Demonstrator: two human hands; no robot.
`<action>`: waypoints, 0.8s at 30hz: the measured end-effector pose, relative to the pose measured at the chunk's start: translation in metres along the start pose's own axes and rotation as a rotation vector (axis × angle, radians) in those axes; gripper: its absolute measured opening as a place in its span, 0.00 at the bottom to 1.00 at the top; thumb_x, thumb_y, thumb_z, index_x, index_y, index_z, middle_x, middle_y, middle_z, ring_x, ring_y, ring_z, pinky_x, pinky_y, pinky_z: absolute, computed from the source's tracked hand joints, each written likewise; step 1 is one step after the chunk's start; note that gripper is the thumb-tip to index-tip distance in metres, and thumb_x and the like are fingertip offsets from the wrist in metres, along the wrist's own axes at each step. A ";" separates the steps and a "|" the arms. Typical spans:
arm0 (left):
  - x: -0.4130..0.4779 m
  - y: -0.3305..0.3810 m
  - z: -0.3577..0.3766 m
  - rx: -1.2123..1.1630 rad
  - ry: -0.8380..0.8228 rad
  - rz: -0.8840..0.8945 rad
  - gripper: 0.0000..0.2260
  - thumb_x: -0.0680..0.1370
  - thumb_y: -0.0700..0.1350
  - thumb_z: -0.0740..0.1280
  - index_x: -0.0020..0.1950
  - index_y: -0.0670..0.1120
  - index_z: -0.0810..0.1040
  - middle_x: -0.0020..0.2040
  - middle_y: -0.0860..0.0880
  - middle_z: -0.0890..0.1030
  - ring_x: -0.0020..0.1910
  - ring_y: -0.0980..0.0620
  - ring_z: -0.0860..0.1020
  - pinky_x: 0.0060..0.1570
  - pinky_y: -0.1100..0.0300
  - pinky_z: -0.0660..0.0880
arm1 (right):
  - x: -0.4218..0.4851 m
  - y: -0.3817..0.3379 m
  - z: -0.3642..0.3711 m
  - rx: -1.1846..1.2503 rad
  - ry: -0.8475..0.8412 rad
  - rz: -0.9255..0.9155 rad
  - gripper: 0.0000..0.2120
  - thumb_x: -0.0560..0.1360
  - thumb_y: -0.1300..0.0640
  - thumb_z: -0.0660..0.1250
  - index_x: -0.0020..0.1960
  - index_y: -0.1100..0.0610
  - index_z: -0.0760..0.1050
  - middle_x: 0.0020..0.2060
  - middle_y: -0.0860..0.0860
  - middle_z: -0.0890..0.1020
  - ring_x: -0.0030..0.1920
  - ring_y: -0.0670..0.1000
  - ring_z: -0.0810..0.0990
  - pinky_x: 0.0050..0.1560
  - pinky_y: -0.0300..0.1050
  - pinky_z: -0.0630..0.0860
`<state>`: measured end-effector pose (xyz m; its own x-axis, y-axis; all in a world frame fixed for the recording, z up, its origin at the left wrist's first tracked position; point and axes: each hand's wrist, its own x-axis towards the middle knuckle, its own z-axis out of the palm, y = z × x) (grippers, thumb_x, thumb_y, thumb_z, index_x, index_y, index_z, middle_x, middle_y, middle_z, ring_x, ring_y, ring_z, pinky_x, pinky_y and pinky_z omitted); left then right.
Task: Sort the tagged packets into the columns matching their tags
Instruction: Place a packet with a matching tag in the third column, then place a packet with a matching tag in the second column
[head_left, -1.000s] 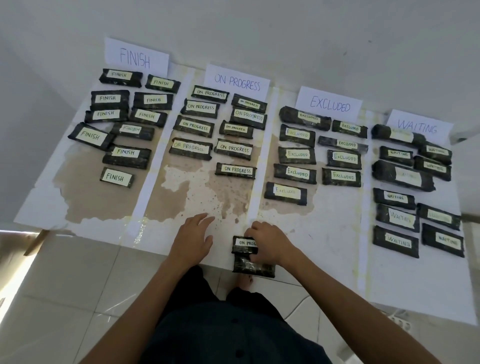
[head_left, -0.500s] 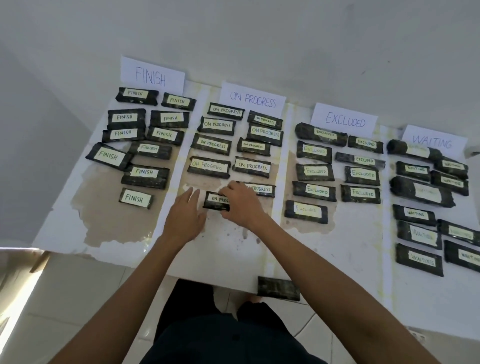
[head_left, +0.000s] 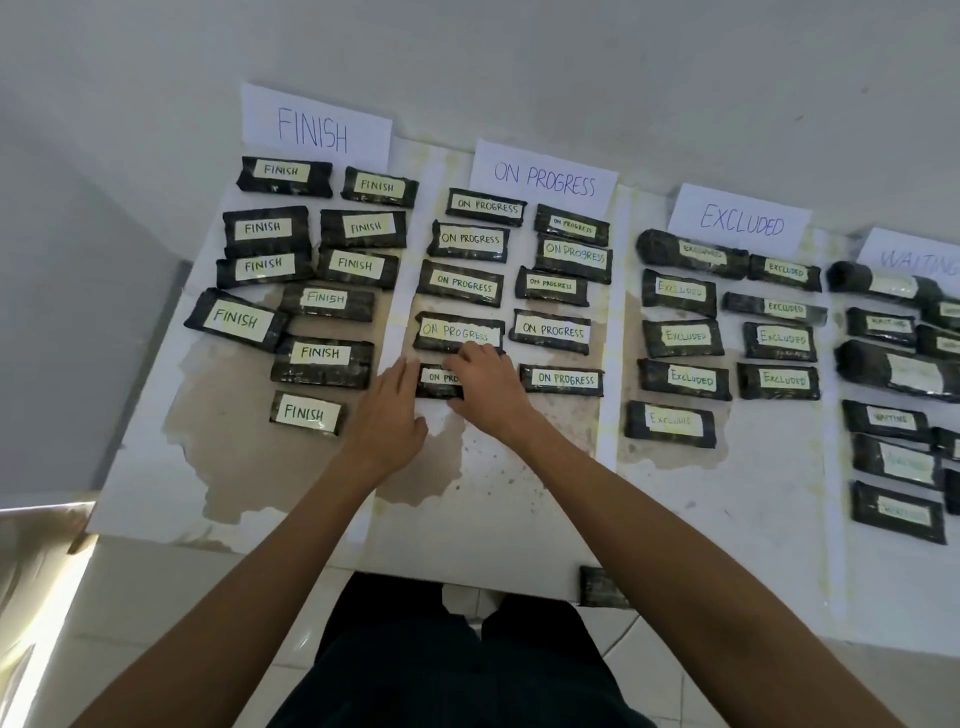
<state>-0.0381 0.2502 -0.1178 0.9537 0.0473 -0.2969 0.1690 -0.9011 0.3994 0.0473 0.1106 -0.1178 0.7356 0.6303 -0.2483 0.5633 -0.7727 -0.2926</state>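
On the stained white table (head_left: 519, 519), right fingers (head_left: 470, 358) seemingly pinch a packet (head_left: 436, 378), left fingers (head_left: 397, 371) relaxed.

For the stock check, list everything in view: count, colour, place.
FINISH packets: 10, dark, pale tags, leftmost column.
ON PROGRESS packets: 10, dark, second column; one under the right hand.
EXCLUDED packets: 9, dark, third column.
WAITING packets: count unclear, dark, rightmost column, cut by frame edge.
Loose packet: 1, dark, table's near edge.
Header sheets: 4, white, far edge.
Table: 1, white, brown stains.
Left hand: 1, open, beside the held packet.
Right hand: 1, gripping that packet.
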 end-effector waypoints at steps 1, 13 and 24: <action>-0.001 0.000 0.000 0.001 0.004 0.007 0.33 0.74 0.42 0.65 0.75 0.39 0.54 0.74 0.40 0.60 0.69 0.40 0.64 0.62 0.46 0.70 | -0.001 0.000 -0.001 0.002 -0.001 -0.007 0.24 0.72 0.54 0.70 0.65 0.56 0.70 0.59 0.56 0.72 0.60 0.57 0.69 0.58 0.53 0.68; -0.053 0.069 0.004 -0.089 0.088 0.065 0.26 0.75 0.42 0.65 0.72 0.43 0.64 0.72 0.42 0.67 0.70 0.43 0.65 0.67 0.49 0.64 | -0.095 0.016 -0.038 0.132 0.013 -0.142 0.21 0.72 0.57 0.69 0.64 0.59 0.73 0.56 0.58 0.75 0.55 0.59 0.74 0.54 0.55 0.73; -0.112 0.148 0.084 -0.079 -0.017 0.059 0.28 0.76 0.42 0.63 0.75 0.44 0.59 0.76 0.45 0.58 0.74 0.45 0.59 0.69 0.51 0.61 | -0.228 0.095 -0.009 0.144 -0.132 -0.100 0.20 0.72 0.54 0.69 0.62 0.56 0.74 0.56 0.55 0.76 0.53 0.57 0.74 0.53 0.52 0.74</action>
<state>-0.1407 0.0754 -0.0980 0.9583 -0.0124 -0.2854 0.1328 -0.8652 0.4836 -0.0633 -0.1076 -0.0805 0.6176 0.7151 -0.3273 0.5646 -0.6929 -0.4486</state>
